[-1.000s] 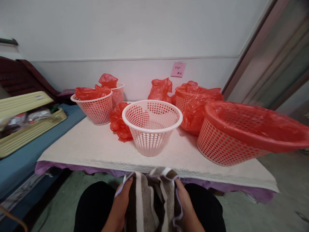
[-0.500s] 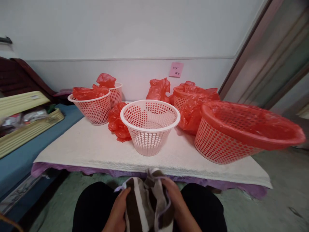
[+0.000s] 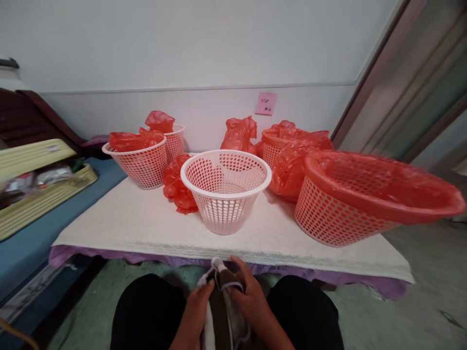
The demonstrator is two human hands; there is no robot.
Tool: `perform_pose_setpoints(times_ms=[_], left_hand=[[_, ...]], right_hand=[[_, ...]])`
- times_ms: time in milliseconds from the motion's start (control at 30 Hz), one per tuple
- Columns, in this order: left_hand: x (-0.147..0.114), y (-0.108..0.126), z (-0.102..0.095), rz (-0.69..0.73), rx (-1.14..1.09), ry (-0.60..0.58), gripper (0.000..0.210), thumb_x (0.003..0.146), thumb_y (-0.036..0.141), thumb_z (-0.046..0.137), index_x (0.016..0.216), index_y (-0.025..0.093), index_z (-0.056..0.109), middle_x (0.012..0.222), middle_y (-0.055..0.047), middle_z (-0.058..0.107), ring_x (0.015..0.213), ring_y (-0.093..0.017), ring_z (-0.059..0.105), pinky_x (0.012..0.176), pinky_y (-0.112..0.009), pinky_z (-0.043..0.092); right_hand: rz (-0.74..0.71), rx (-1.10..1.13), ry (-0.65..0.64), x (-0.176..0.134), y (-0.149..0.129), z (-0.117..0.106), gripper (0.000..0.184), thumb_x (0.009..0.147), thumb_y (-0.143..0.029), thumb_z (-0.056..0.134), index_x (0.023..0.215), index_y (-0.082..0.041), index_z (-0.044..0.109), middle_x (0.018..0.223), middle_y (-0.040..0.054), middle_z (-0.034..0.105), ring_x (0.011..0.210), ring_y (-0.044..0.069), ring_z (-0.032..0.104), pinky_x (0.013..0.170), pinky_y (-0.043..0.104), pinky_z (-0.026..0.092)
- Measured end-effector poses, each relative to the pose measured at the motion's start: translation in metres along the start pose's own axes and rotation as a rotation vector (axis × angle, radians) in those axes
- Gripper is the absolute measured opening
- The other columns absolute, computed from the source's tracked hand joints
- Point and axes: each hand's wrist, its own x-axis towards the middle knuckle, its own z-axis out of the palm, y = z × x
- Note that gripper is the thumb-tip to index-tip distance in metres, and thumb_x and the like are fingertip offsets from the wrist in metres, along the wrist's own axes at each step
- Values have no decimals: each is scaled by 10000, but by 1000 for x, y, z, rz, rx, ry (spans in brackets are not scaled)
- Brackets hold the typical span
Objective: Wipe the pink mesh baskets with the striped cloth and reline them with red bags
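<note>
Left hand (image 3: 197, 305): I'm seeing it pinching the striped cloth (image 3: 220, 321).
Right hand (image 3: 250, 297): pinching the cloth's other side.
Striped cloth: hanging between the knees (image 3: 146, 311).
White basket (image 3: 226, 195): standing beyond, on the pale cover (image 3: 142, 221).
Pink note (image 3: 266, 103): sticking to the wall (image 3: 182, 43).

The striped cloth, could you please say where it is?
In the head view, the striped cloth is at bottom centre, held by the left hand and right hand, between the knees.
</note>
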Motion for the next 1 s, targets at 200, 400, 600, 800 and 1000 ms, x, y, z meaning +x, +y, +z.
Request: perform_pose_setpoints(times_ms=[200,400,600,800,1000], left_hand=[[-1,-6,7,18,-1,-19,452,664,411,770,1008,130,688,800,-59,764,789,-275,709,741,-342,497],[8,-10,-7,-17,-38,72,426,697,429,758,1008,143,702,1048,-123,746,1104,-312,642,999,-401,435],[7,-14,-7,-52,-76,84,403,736,424,744,1006,127,705,1115,-132,726,1186,-308,595,1061,-406,393],[3,-8,-1,-24,-158,12,448,788,478,687,1069,130,695,1082,-104,742,1141,-279,626,995,-355,457],[-7,7,0,53,-53,49,498,862,518,585,1186,147,658,1161,-69,722,1234,-237,565,1014,-277,428]], right_hand=[[-141,-116,-78,0,-5,-4,310,706,-98,544,908,-230,738,892,7,701,874,201,614,807,279,413],[-14,47,173,11,11,-6,349,830,-484,555,763,-171,692,701,17,641,676,177,549,663,277,430],[86,180,184,1,4,-2,355,851,-496,560,926,-180,701,798,25,675,755,194,589,738,291,467],[-204,-241,-153,-11,3,16,182,823,-200,555,951,-198,684,880,8,680,822,174,612,748,248,432],[-224,-316,-221,-16,-2,18,292,828,-126,535,1069,-236,658,974,3,697,878,161,638,792,238,456]])
